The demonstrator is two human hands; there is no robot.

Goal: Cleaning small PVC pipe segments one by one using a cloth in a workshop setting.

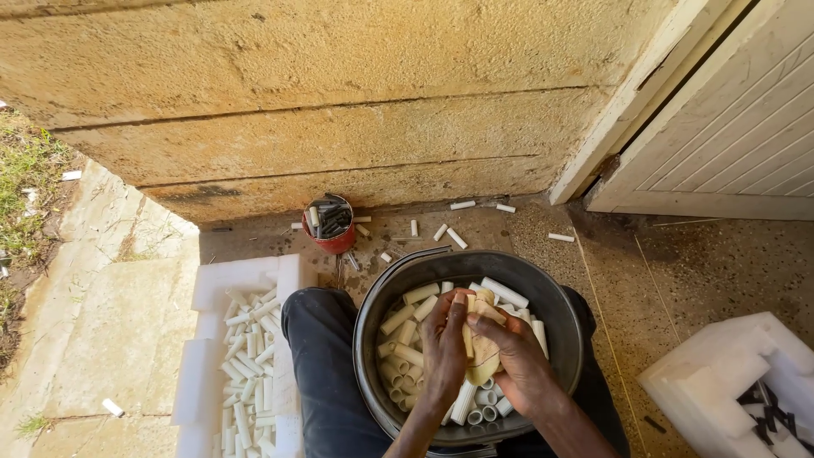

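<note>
Cream-white plastic, a short tube piece [469, 326], sits wrapped in a tan cloth [483, 356], pinched between the fingers [459, 307] of both hands. Left hand [444, 343] is clenched on it from one side, right hand [517, 356] clasping cloth and tube from the other. Directly beneath the fingers, a black bucket [555, 297] holds more tube pieces [405, 339]. Out past the left fingers, a white foam tray [246, 276].

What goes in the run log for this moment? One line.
left hand: gripping rag | right hand: gripping rag | below: black bucket of white pipe pieces
</note>
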